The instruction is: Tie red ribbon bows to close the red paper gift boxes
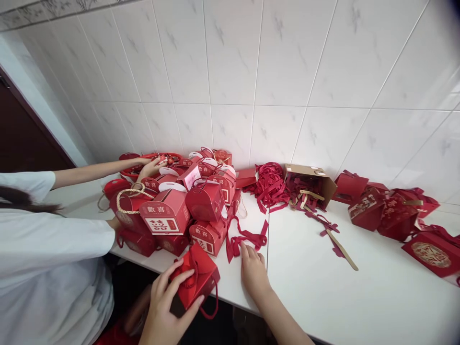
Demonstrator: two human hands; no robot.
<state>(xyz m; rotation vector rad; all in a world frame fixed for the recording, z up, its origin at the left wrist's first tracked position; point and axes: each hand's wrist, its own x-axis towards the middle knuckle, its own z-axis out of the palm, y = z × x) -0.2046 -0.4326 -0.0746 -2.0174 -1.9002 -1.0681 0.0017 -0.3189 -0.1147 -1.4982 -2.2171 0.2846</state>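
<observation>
Near the front edge of the white table, my left hand (172, 294) grips a red gift box (203, 282) with a dark red cord handle, its thumb on the near side and its fingers over the top. The box is tilted, and its underside is hidden. Farther right, my right hand (254, 268) rests on the tabletop, fingertips at a loose dark red ribbon (247, 237). Those fingers are bent together at the ribbon's near end. Just behind the held box stands another red box (208, 237) with white and gold print.
A heap of red gift boxes (165, 211) fills the left side, where a co-worker's hands (151, 167) reach in. Tangled ribbon (269, 184) and an open cardboard box (325, 187) lie by the tiled wall. More red boxes (395, 211) stand at right, beyond a loose gold-and-red strip (343, 251).
</observation>
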